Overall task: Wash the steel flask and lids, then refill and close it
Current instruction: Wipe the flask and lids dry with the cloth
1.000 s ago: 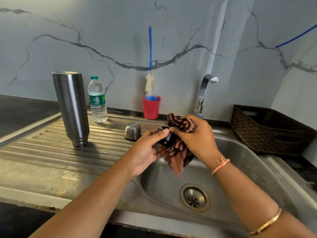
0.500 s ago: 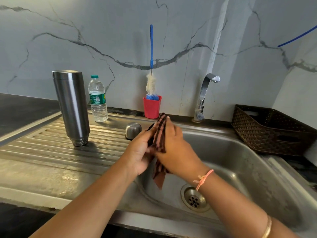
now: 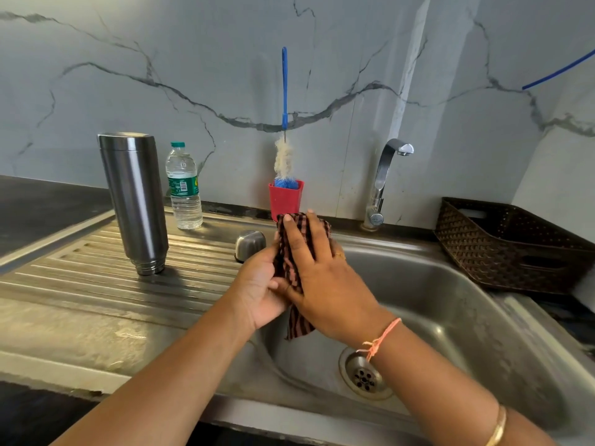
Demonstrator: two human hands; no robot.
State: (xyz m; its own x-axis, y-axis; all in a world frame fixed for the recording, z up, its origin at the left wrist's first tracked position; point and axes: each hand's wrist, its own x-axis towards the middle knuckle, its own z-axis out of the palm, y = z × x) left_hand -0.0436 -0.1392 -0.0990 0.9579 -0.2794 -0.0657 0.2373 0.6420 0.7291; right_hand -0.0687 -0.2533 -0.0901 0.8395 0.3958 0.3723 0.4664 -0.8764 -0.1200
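Both hands busy with a checked cloth, right over the sink's left edge

The hands hang where the ribbed drainboard (image 3: 80,284) meets the sink (image 3: 450,300), with open basin below and to their right, and the tap (image 3: 383,185) and brown basket (image 3: 515,246) well apart. The small steel cap (image 3: 249,241) sits just beside them and the red cup (image 3: 286,197) is close behind the fingertips. The left hand (image 3: 260,291) cups the cloth (image 3: 291,252) from underneath, thumb curled onto it. The right hand (image 3: 322,284) lies flat on top, fingers straight and pointing at the wall, pressing down. Can't tell what's wrapped inside. The steel flask (image 3: 133,201) stands mouth-down on the drainboard, next to a water bottle (image 3: 183,188).
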